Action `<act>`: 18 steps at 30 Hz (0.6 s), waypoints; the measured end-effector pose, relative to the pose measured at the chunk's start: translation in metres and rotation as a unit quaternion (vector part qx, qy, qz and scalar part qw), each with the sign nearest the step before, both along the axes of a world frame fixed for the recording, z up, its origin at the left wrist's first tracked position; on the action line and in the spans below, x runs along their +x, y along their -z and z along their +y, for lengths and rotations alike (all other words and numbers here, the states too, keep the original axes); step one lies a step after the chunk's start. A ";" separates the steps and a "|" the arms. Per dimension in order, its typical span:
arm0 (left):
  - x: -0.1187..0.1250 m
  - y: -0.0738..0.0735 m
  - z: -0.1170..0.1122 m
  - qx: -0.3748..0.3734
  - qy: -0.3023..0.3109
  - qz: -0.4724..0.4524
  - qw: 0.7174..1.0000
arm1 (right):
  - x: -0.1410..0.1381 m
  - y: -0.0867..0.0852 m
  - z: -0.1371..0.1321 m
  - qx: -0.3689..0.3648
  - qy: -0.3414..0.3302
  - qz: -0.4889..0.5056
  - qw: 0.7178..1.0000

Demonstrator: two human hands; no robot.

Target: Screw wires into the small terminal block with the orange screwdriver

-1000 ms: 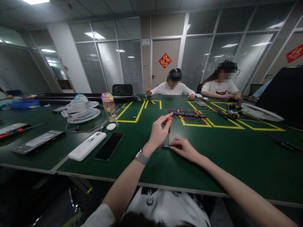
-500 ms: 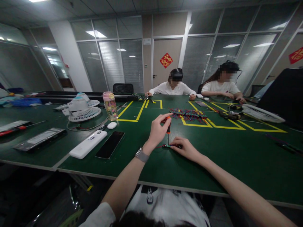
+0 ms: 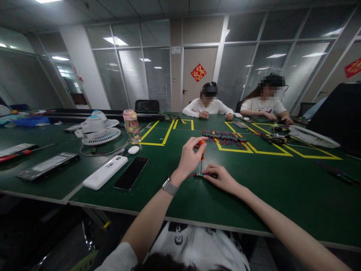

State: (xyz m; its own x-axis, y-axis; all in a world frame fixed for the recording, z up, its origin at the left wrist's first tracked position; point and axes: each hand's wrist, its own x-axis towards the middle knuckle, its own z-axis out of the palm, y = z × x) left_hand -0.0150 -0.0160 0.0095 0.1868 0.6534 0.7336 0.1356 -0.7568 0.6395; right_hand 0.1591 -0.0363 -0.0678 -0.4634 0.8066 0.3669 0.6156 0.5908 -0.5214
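My left hand (image 3: 191,156) is closed round the orange and black handle of a screwdriver (image 3: 201,156), which stands upright. Its thin shaft points straight down, with the tip at a small green circuit board (image 3: 199,175) on the table. A red wire trails from the board's left end. My right hand (image 3: 221,177) pinches the board's right end and rests low on the green surface. Part of the board lies hidden under those fingers. Just beyond my hands is a row of small boards with tangled red and blue wires (image 3: 224,138).
Left of my hands lie a black phone (image 3: 131,173), a white power bank (image 3: 105,172) and a metal drive (image 3: 47,166). Behind them stand a pink-lidded bottle (image 3: 132,127) and a white fan (image 3: 98,131). Two people sit across the green table (image 3: 158,199), which bears yellow tape outlines.
My left fingers have shifted slightly on the screwdriver handle, showing more of its orange top. My right hand stays put. The middle person across has drawn one hand inward from the cables.
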 end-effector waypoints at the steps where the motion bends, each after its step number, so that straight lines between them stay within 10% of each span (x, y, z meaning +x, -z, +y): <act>1: 0.000 0.000 -0.001 0.006 -0.015 0.002 1.000 | 0.000 0.000 0.000 0.000 0.000 0.001 1.000; 18: 0.000 -0.001 -0.003 0.021 -0.029 -0.004 0.999 | -0.001 0.002 -0.001 0.013 0.004 0.002 1.000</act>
